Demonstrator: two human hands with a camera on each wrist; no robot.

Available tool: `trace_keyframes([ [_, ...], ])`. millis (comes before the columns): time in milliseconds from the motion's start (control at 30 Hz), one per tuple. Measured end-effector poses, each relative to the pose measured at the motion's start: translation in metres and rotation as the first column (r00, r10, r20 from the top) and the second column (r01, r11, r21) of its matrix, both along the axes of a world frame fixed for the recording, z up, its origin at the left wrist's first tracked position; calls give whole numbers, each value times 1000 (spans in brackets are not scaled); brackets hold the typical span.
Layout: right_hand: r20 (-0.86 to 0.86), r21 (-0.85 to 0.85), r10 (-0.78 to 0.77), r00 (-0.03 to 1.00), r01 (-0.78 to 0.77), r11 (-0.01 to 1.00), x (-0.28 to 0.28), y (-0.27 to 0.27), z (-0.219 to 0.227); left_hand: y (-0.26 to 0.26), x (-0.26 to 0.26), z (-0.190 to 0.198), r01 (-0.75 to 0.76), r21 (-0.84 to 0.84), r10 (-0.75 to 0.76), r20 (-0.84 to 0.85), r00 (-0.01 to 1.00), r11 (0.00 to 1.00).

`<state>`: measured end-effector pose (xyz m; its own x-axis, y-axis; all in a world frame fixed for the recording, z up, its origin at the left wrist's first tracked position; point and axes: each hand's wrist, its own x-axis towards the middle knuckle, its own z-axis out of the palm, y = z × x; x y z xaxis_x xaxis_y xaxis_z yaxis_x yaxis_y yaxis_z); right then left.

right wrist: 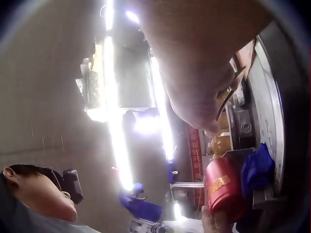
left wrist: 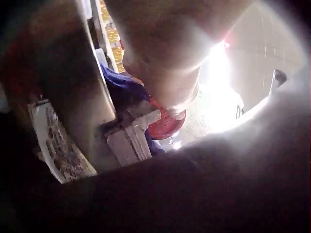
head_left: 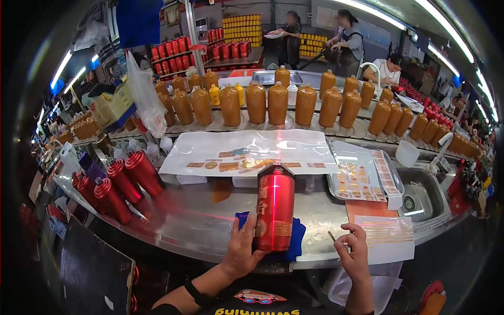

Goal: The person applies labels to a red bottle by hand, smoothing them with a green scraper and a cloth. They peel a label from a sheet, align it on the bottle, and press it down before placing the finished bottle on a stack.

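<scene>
A glossy red bottle [head_left: 275,210] with gold markings lies on a folded blue cloth [head_left: 297,236], its base toward me. My left hand [head_left: 241,249] rests against its lower left side, fingers extended and thumb along the base. The right wrist view also shows the red bottle [right wrist: 223,187] with left fingertips [right wrist: 208,218] at its base. To the right, my right hand [head_left: 354,249] pinches a thin gold strip [head_left: 332,236] between thumb and finger, apart from the bottle. In the left wrist view my hand hides most of the bottle [left wrist: 165,125].
Several red bottles [head_left: 126,181] stand at the left. Labels lie on a white sheet [head_left: 199,147] and a metal tray [head_left: 336,189]. Gold strips lie on paper [head_left: 388,252] beside a sink [head_left: 428,194]. Behind runs a conveyor with brown bottles [head_left: 277,105]; people [head_left: 346,42] stand beyond.
</scene>
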<state>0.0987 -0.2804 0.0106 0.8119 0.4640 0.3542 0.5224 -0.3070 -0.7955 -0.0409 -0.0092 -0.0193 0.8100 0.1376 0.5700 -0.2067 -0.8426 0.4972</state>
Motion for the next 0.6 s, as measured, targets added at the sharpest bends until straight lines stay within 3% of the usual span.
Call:
trace_keyframes([
  [67,40,-31,13,999,-11,999,4,-3,-5,0,-3,-6,6,-97,-8,-26,1000,995],
  [267,-30,40,9,1000,-8,999,3,2,-2,-7,-2,18,-79,209,75,29,997,975],
  [467,-55,36,3,999,-1,999,5,-3,-7,-11,7,29,-43,603,60,-8,998,797],
  [567,-59,40,10,998,-7,999,6,-2,-4,-19,13,49,122,584,-71,-110,991,803],
  [600,-60,43,14,998,-11,999,6,-1,-4,-20,17,51,135,640,-89,-105,991,757],
])
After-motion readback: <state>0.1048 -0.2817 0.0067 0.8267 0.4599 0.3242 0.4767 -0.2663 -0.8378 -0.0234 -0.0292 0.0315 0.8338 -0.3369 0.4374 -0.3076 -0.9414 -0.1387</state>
